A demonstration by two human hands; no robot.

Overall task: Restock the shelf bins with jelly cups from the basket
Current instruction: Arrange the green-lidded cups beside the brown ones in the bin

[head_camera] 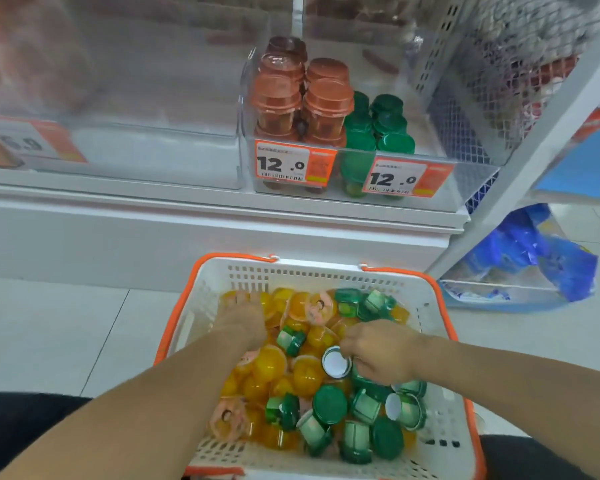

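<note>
head view: both forearms reach down into a white basket (440,441) with an orange rim, sitting on the pale floor tiles just short of the shelf base. the left hand (243,323) lies palm down at the far left of the pile, fingers stretched forward and blurred over the yellow jelly cups (271,363); whether it has hold of one i cannot tell. the right hand (383,351) sits near the middle, fingers curled around a green jelly cup (336,362) whose white bottom faces up, just left of its knuckles. more green cups (329,405) crowd below and right of that hand, up to the basket's near and right walls. beyond both hands, above the basket's far rim, a clear shelf bin (440,199) holds stacked orange cups (278,98) on the left and stacked green cups (390,123) beside them, with open space right of the green stack. two price tags (293,166) hang on its front edge. far left of the hands, another clear bin (174,161).
</note>
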